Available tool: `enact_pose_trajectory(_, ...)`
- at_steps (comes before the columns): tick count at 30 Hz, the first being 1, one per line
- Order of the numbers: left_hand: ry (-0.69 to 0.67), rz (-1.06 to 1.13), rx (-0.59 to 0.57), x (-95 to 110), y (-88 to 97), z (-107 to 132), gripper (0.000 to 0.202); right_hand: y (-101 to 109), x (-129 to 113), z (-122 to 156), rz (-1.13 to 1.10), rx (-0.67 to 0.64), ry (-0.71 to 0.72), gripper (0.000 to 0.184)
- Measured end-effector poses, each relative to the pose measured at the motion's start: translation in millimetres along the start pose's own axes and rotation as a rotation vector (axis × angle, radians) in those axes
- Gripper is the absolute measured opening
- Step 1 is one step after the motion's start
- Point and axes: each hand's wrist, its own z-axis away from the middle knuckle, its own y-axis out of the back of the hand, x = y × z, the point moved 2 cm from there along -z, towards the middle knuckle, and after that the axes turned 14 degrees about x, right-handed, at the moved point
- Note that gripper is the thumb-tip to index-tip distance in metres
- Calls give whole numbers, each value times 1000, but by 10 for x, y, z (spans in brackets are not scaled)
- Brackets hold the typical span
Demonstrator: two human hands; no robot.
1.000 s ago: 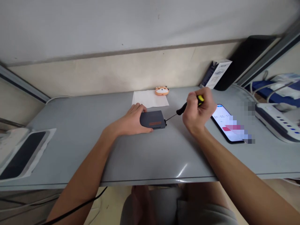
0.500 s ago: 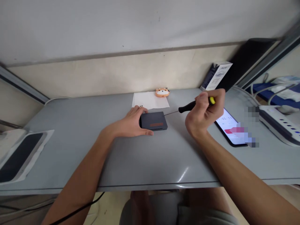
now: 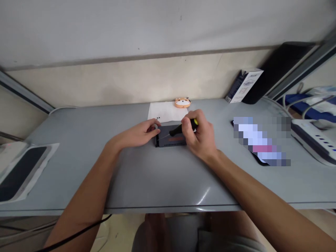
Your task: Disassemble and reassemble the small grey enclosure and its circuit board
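Note:
A small dark grey box [image 3: 173,139] with a red label on its front lies in the middle of the grey table [image 3: 157,175]. My left hand [image 3: 139,133] rests against the box's left end, fingers curled at its top corner. My right hand [image 3: 200,137] is closed round a screwdriver [image 3: 181,128] with a black and yellow handle. The hand hangs over the box's right half. The thin shaft slants down to the left across the box top, its tip near my left fingers.
A white sheet of paper [image 3: 164,111] with a few tiny dark specks lies behind the box, an orange animal-shaped case [image 3: 182,102] beyond it. A phone [image 3: 258,145] lies to the right, a white power strip [image 3: 313,138] farther right, a carton [image 3: 244,85] at the back.
My right hand has swung the screwdriver from the box's right side over to its top, tip now pointing left. My left hand slid up to the box's left corner.

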Motion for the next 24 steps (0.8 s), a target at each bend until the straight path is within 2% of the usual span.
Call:
enact_pose_trajectory(8,61,-9,43,-45,41,3,31,97,85,-126,136,-22,-49,23)
enact_pose_trajectory(14,59,-25,98,-152,58,-3,23,190,209,-193,169,96,-116,26)
enact_pose_trajectory(19,63,-62,108,-99,42,-25,16,254,295,-245,195,136,-151,28)
enact_pose_trajectory(22,64,-80,127,-29,144,23,21,278,329,-259,200,162,-171,29)
enact_pose_trajectory(24,73,-84,160,-12,306,149,31,281,351,-258,202,179,-175,29)
